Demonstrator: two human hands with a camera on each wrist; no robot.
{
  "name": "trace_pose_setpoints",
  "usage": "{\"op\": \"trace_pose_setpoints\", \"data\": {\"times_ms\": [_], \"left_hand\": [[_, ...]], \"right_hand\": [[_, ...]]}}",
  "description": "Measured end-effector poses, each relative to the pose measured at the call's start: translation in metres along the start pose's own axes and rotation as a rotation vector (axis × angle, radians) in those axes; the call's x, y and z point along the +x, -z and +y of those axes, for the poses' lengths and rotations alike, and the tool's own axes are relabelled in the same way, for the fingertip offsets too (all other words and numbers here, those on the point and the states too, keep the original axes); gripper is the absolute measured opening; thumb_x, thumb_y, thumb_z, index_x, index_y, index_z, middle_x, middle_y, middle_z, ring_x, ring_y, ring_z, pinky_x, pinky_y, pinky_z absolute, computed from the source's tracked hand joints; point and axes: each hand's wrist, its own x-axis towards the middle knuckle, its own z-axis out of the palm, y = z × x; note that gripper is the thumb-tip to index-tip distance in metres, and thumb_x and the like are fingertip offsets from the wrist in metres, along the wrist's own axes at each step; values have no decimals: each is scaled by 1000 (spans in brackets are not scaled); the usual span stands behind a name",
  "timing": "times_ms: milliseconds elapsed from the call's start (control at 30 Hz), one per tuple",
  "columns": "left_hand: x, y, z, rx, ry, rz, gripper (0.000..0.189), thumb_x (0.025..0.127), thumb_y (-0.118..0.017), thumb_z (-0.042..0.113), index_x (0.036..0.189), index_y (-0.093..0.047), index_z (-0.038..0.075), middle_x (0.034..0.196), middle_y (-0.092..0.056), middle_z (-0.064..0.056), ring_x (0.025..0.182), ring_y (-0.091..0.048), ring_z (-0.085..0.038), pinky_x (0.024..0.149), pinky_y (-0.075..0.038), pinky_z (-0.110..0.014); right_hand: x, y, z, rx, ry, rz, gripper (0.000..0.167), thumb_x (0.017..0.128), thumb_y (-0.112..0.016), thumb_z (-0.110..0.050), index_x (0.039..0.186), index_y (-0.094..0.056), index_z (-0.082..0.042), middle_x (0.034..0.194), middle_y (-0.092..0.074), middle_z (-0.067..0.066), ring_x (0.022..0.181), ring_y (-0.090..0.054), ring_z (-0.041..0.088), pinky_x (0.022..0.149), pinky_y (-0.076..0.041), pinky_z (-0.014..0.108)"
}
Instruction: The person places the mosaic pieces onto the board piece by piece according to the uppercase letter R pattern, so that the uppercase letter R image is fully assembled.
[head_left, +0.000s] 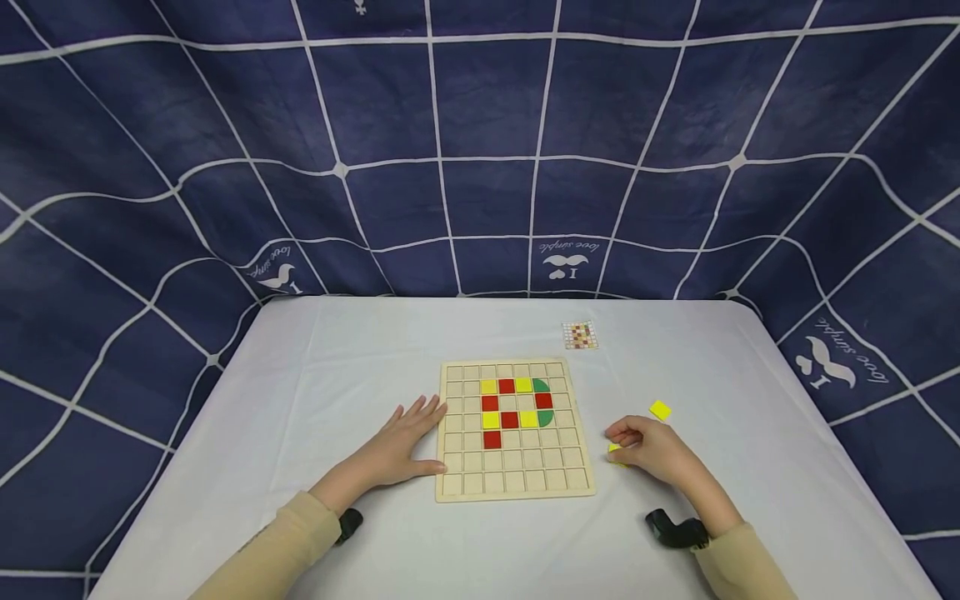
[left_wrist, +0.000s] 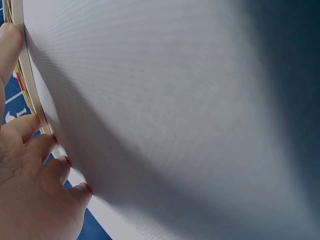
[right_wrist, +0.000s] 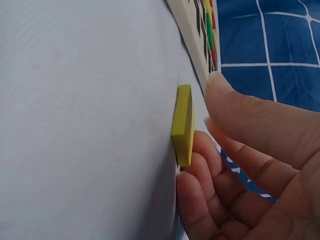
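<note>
A square wooden grid board (head_left: 517,483) lies on the table, with red, yellow and green flat tiles (head_left: 510,420) set in its upper middle cells. My left hand (head_left: 397,450) is spread at the board's left side, fingertips and thumb touching the edge. To the right of the board, my right hand (head_left: 648,446) is over a yellow square tile (right_wrist: 183,127) that lies flat on the white cloth. In the right wrist view the thumb and index finger stand off that tile, while the other fingers bend close to its side; whether they touch it I cannot tell.
Another yellow tile (head_left: 660,409) lies just beyond my right hand. A small card with a coloured grid pattern (head_left: 580,335) is behind the board. White cloth (head_left: 360,333) covers the table, and a dark blue curtain with white lines (head_left: 487,200) hangs around it.
</note>
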Motion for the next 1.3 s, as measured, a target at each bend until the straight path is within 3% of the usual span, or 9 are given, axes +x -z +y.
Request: {"op": "trace_pose_setpoints", "data": {"times_ms": [100, 367, 567, 667, 833, 1100, 1300], "left_hand": [[0, 0, 0, 1, -1, 0, 97, 81, -75, 52, 156, -29, 13, 164, -21, -9, 154, -11, -31, 123, -9, -57], [0, 1, 0, 3, 2, 11, 96, 81, -75, 52, 156, -29, 13, 164, -22, -8, 154, -11, -31, 123, -9, -57], [0, -1, 1, -1, 14, 10, 97, 80, -75, 53, 156, -30, 14, 164, -22, -8, 154, -11, -31, 124, -9, -56], [0, -2, 1, -1, 19, 6, 97, 80, -75, 54, 156, -29, 14, 164, -21, -7, 154, -11, -30, 124, -8, -56], [0, -1, 0, -6, 16, 6, 97, 80, -75, 53, 156, -29, 14, 164, -21, -8, 154, -10, -31, 124, -8, -56], [0, -1, 1, 0, 11, 1, 97, 80, -75, 53, 156, -29, 13, 164, -21, -9, 154, -11, -31, 124, -8, -56], [0, 1, 1, -11, 1, -5, 97, 81, -75, 53, 156, -29, 13, 164, -20, -9, 154, -10, -32, 123, -8, -57]], "right_hand": [[-4, 0, 2, -21, -31, 10, 28, 75, -84, -12, 99, -69, -6, 88, -63, 3, 80, -55, 14, 67, -47, 22], [-7, 0, 2, -86, 3, 24, 26, 74, -85, -10, 94, -67, -7, 82, -59, 0, 76, -51, 14, 63, -42, 22], [-8, -1, -1, -60, -5, 28, 26, 73, -85, -8, 90, -65, -7, 78, -57, 1, 72, -50, 15, 59, -41, 22], [-5, -3, -2, -43, -13, 69, 25, 74, -85, -10, 90, -65, -7, 77, -58, 1, 70, -51, 14, 58, -41, 21], [5, -9, -12, 58, -2, 112, 25, 76, -84, -13, 94, -67, -7, 80, -64, 1, 72, -56, 13, 60, -46, 21], [14, -38, -42, 182, 37, 48, 23, 78, -83, -12, 95, -69, -7, 79, -66, 1, 73, -60, 12, 63, -50, 18], [19, -70, -66, 218, 125, 17, 18, 78, -82, -8, 92, -70, -9, 77, -67, -1, 70, -61, 10, 62, -52, 19]]}}
